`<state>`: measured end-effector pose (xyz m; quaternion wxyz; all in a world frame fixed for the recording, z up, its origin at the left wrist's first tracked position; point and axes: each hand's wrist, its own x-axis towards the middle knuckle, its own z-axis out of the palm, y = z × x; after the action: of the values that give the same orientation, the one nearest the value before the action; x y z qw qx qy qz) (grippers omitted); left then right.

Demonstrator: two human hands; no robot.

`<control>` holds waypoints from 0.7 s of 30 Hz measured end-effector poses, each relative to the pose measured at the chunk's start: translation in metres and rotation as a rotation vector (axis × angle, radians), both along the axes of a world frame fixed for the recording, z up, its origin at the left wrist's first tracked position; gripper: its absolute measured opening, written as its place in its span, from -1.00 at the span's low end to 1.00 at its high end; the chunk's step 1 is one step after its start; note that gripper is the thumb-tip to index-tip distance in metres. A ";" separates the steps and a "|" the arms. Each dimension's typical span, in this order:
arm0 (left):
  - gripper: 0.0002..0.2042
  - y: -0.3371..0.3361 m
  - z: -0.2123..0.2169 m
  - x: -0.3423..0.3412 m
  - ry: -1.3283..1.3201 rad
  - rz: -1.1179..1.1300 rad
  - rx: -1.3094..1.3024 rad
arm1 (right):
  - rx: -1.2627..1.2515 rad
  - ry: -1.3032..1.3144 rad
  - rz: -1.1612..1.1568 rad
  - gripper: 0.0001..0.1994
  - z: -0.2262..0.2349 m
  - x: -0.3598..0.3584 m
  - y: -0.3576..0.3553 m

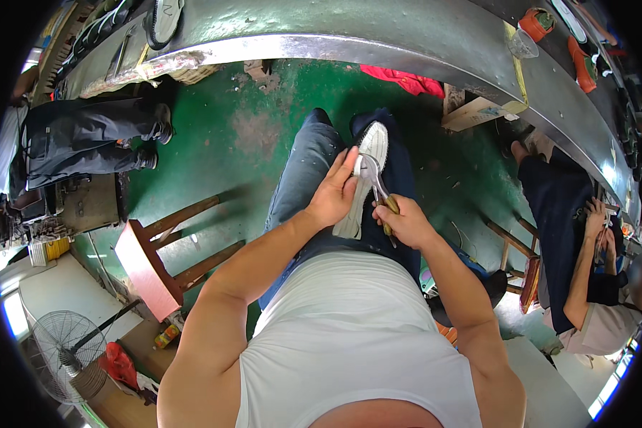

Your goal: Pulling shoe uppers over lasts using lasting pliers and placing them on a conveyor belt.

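Fingers (387, 212) of the right hand (409, 222) gripped pincers (379, 188); the left hand (332, 198), outstretched, touched the pale shoe (372, 145) over the lap (299, 171), twelve o'clock. I judged it light, upper pliable, sole stiffer; best held at three and nine o'clock.

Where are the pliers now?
Head view, just right of centre: the pliers are in the right hand, their head over the pale shoe, beside the left hand.

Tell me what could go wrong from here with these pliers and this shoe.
The pliers in the right hand sit close to the left fingers, so a slip might pinch them. The shoe is held over the thighs, not on the workbench, so a hard pull could shift it.
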<state>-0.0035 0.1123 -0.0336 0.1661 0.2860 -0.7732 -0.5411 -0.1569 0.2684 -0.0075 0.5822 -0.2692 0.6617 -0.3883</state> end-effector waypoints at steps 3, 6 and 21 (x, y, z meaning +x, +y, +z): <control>-0.39 -0.004 0.009 0.001 -0.029 -0.083 -0.210 | 0.168 -0.322 -0.006 -0.76 0.020 -0.016 -0.001; -0.44 -0.004 0.018 -0.001 -0.182 -0.116 -0.245 | 0.171 -0.412 0.075 -0.70 0.041 -0.038 0.000; -0.38 0.006 0.024 0.001 -0.366 -0.225 -0.348 | -0.003 0.437 0.189 -0.53 0.022 -0.036 -0.039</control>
<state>-0.0030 0.1184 -0.0096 0.0092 0.2585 -0.8985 -0.3546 -0.1925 0.2294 0.0144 0.4587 -0.4082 0.7433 -0.2655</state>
